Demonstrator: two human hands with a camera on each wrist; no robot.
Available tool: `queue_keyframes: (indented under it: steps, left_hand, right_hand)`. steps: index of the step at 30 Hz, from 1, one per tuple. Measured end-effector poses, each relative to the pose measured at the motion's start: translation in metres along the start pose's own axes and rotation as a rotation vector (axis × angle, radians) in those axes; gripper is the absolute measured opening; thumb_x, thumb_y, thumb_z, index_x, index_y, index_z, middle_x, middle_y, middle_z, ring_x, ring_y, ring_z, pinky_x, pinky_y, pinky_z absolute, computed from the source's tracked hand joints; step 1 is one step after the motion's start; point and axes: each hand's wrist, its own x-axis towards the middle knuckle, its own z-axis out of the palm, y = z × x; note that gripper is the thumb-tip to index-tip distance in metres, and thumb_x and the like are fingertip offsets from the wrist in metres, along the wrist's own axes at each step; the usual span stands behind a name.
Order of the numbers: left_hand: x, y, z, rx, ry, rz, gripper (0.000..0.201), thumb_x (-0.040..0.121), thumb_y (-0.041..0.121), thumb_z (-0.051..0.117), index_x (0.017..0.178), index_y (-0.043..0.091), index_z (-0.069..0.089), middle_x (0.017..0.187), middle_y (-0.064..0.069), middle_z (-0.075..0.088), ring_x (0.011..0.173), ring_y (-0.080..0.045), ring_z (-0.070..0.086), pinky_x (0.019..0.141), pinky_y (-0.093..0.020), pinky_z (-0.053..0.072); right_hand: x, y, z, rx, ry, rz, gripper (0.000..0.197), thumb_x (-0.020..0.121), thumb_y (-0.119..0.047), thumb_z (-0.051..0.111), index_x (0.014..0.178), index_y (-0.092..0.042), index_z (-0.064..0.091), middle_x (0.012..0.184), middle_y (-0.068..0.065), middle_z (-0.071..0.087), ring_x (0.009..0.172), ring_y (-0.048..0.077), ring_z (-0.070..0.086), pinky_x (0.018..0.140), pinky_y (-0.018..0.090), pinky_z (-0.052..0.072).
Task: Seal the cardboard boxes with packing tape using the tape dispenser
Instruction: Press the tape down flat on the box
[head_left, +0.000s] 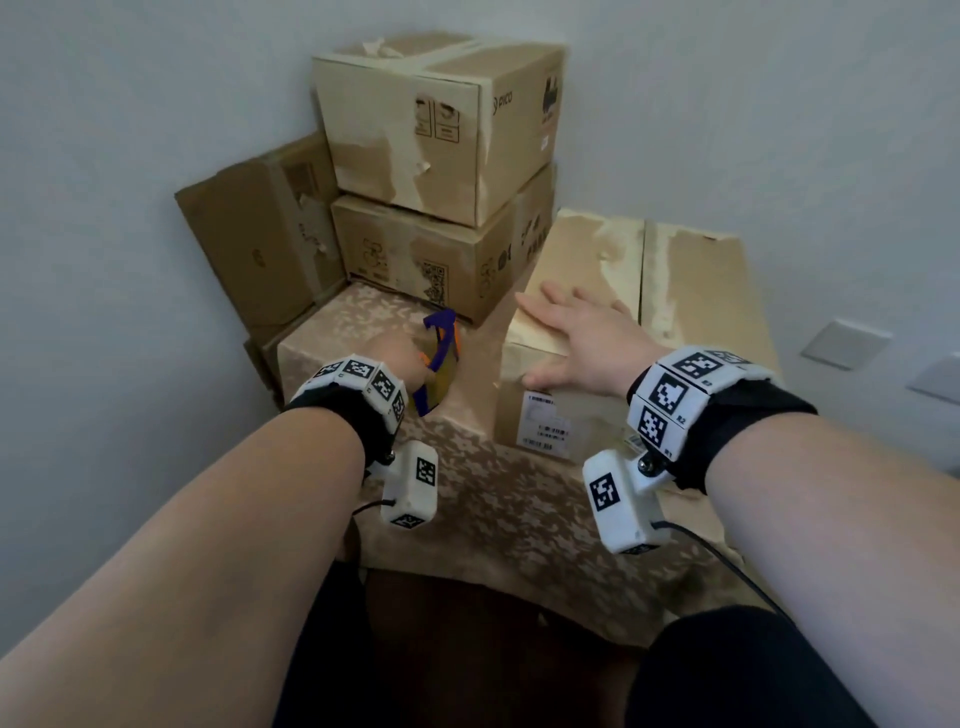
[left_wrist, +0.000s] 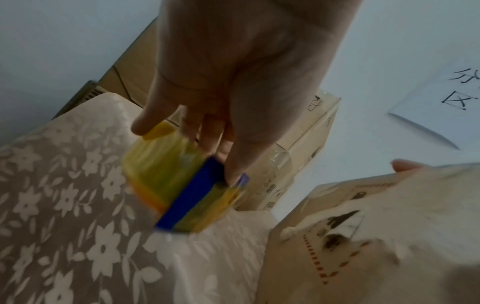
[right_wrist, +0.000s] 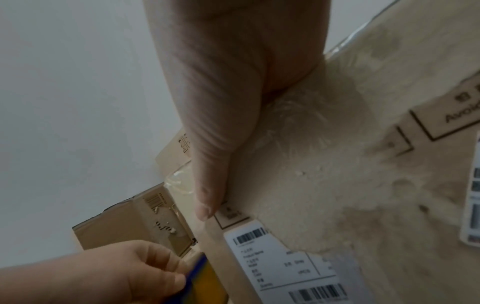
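**Left hand on the tape dispenser, right hand flat on the box**

The left hand has its grip curled round the tape dispenser, a blue and orange frame carrying a roll of yellowish tape. The left wrist view shows the fingers wrapped over the roll and the blue part, though the picture is blurred. The dispenser sits low over the bench, which is covered by a beige cloth with a pale flower pattern; whether it touches the cloth cannot be told.

Just to the right of the dispenser stands a cardboard box on the bench. The right hand lies on its top near the left front corner, its grip spread with fingers straight and splayed, and the thumb runs down along the box's edge. A white label with barcodes is stuck on the box's front face.

Behind the dispenser, two more boxes are stacked against the wall, with flattened cardboard leaning beside them.
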Motion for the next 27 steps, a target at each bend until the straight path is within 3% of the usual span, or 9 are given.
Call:
queue_keyframes:
  steps: [2, 4, 6, 10, 14, 17, 21, 23, 27]
  left_hand:
    - [-0.005, 0.009, -0.001, -0.02, 0.023, 0.059, 0.028, 0.098, 0.023, 0.047, 0.097, 0.001, 0.065, 0.105, -0.024, 0.063, 0.103, -0.036, 0.06, 0.084, -0.042, 0.047]
    - [-0.011, 0.02, -0.006, -0.19, 0.14, 0.148, 0.036, 0.101, 0.028, 0.039, 0.088, 0.003, 0.062, 0.093, -0.019, 0.064, 0.096, -0.035, 0.06, 0.077, -0.039, 0.044]
    - [-0.016, 0.036, -0.011, -0.466, 0.182, 0.225, 0.044, 0.102, 0.036, 0.034, 0.108, 0.004, 0.064, 0.107, -0.008, 0.064, 0.103, -0.027, 0.057, 0.082, -0.03, 0.041]
    - [-0.034, 0.073, -0.013, -0.771, -0.079, 0.259, 0.045, 0.103, 0.034, 0.034, 0.128, 0.003, 0.054, 0.13, -0.018, 0.056, 0.118, -0.033, 0.055, 0.093, -0.036, 0.048]
    - [-0.039, 0.079, -0.013, -0.47, -0.017, 0.219, 0.056, 0.104, 0.039, 0.027, 0.109, -0.006, 0.06, 0.098, -0.021, 0.066, 0.08, -0.031, 0.063, 0.066, -0.032, 0.051]
    - [-0.041, 0.081, -0.02, -0.286, -0.035, 0.182, 0.061, 0.101, 0.047, 0.027, 0.086, -0.002, 0.06, 0.067, -0.012, 0.063, 0.052, -0.024, 0.058, 0.064, -0.033, 0.054]
    - [-0.05, 0.089, -0.029, -0.091, -0.053, 0.122, 0.063, 0.102, 0.047, 0.025, 0.068, 0.002, 0.054, 0.038, -0.004, 0.054, 0.041, -0.019, 0.05, 0.051, -0.025, 0.043]
    - [-0.056, 0.094, -0.033, 0.088, -0.048, 0.147, 0.056, 0.104, 0.038, 0.024, 0.08, 0.0, 0.058, 0.04, -0.004, 0.052, 0.045, -0.017, 0.048, 0.052, -0.026, 0.04]
    - [-0.068, 0.102, -0.036, 0.212, -0.049, 0.15, 0.054, 0.105, 0.037, 0.021, 0.099, 0.0, 0.06, 0.071, -0.008, 0.057, 0.062, -0.022, 0.055, 0.066, -0.031, 0.043]
  right_hand:
    - [0.0, 0.001, 0.0, 0.005, 0.007, -0.005, 0.097, 0.078, -0.062, 0.064, 0.151, -0.042, 0.004, 0.162, -0.007, 0.002, 0.148, 0.026, 0.004, 0.117, 0.055, 0.007]
    - [-0.002, 0.0, 0.001, 0.004, 0.016, -0.009, 0.098, 0.078, -0.062, 0.064, 0.152, -0.041, 0.004, 0.162, -0.007, 0.002, 0.148, 0.026, 0.005, 0.117, 0.055, 0.007]
    - [-0.004, 0.0, 0.002, -0.009, 0.025, -0.016, 0.1, 0.078, -0.063, 0.063, 0.153, -0.036, 0.002, 0.162, -0.007, 0.001, 0.148, 0.025, 0.005, 0.118, 0.054, 0.008]
    - [-0.007, 0.002, 0.003, -0.026, 0.04, -0.03, 0.103, 0.081, -0.065, 0.058, 0.154, -0.023, 0.0, 0.162, -0.003, -0.001, 0.148, 0.024, 0.006, 0.119, 0.05, 0.009]
    - [-0.014, 0.01, 0.005, -0.035, 0.056, -0.019, 0.099, 0.083, -0.065, 0.053, 0.155, -0.019, 0.002, 0.162, 0.0, 0.002, 0.148, 0.023, 0.007, 0.119, 0.046, 0.011]
    - [-0.017, 0.011, 0.008, -0.041, 0.065, -0.018, 0.096, 0.085, -0.063, 0.052, 0.154, -0.019, 0.002, 0.162, -0.001, 0.001, 0.148, 0.024, 0.007, 0.118, 0.047, 0.012]
    - [-0.02, 0.007, 0.008, -0.044, 0.068, -0.008, 0.092, 0.087, -0.06, 0.051, 0.154, -0.02, 0.002, 0.162, 0.0, 0.0, 0.148, 0.024, 0.006, 0.118, 0.048, 0.012]
    - [-0.023, 0.006, 0.008, -0.042, 0.065, -0.007, 0.09, 0.088, -0.059, 0.05, 0.154, -0.02, 0.002, 0.162, 0.0, 0.0, 0.148, 0.024, 0.005, 0.119, 0.048, 0.012]
    - [-0.029, 0.008, 0.006, -0.028, 0.047, -0.018, 0.089, 0.089, -0.057, 0.052, 0.154, -0.023, 0.001, 0.162, -0.002, -0.001, 0.148, 0.022, 0.004, 0.119, 0.049, 0.011]
